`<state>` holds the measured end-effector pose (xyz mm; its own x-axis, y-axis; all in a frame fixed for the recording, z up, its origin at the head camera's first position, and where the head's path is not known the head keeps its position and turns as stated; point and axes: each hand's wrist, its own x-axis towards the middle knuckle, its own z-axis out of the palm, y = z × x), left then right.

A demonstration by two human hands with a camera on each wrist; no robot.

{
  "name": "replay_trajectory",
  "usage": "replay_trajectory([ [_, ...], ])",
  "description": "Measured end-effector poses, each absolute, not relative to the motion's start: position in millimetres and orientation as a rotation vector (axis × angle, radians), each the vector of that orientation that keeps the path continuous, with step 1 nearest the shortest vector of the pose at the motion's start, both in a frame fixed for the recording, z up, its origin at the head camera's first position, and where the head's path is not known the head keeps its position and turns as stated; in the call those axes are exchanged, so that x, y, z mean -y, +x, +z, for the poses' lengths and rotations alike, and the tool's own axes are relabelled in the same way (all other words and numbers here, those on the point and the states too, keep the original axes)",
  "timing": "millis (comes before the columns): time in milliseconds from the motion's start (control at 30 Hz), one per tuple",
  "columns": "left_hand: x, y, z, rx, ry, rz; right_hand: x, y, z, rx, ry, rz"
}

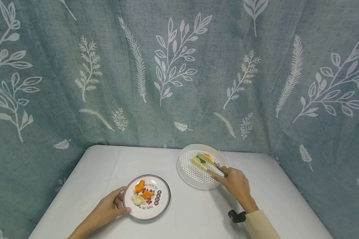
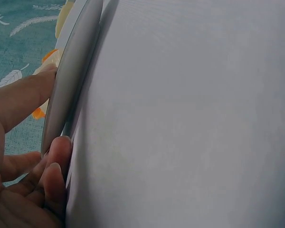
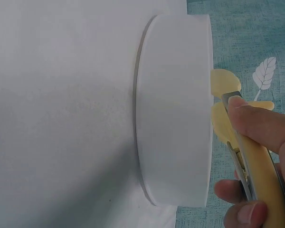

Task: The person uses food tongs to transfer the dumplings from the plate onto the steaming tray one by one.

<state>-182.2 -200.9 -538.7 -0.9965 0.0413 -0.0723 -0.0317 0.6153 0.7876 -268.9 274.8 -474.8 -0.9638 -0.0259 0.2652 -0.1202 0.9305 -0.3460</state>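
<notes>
My left hand [image 1: 110, 205] grips the left rim of a round white plate [image 1: 165, 199] with a dark edge and printed letters, thumb on one side and curled fingers on the other. Two orange dumpling-like pieces [image 1: 146, 195] and a pale yellow-green one [image 1: 138, 199] lie on it. Over a white round basket [image 1: 185, 176] with a perforated bottom, my right hand [image 1: 235, 183] holds tongs [image 1: 199, 164] with yellow tips. The spread tips reach inside, around a green piece [image 1: 201, 160], near a yellow-orange piece [image 1: 208, 155]. In the right wrist view the basket wall [image 3: 173, 109] hides these pieces.
A white cloth [image 1: 107, 172] covers the table. Behind it and along both sides hangs a blue-green curtain [image 1: 173, 116] with white leaf prints; the basket stands near the back edge. A black strap [image 1: 237, 216] sits at my right wrist.
</notes>
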Motion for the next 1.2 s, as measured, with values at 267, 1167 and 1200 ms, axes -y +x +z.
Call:
replay_trajectory([
  [267, 199, -183, -537, -2.754, -0.018, 1.312, -273, -258, -471, 2.786, 0.159, 0.557],
  [1167, 199, -183, -535, -2.75, -0.013, 1.303, -223, -215, -473, 2.767, 0.378, 0.644],
  [1200, 199, -183, -535, -2.75, -0.012, 1.303, -220, -213, -474, 2.765, 0.392, 0.636],
])
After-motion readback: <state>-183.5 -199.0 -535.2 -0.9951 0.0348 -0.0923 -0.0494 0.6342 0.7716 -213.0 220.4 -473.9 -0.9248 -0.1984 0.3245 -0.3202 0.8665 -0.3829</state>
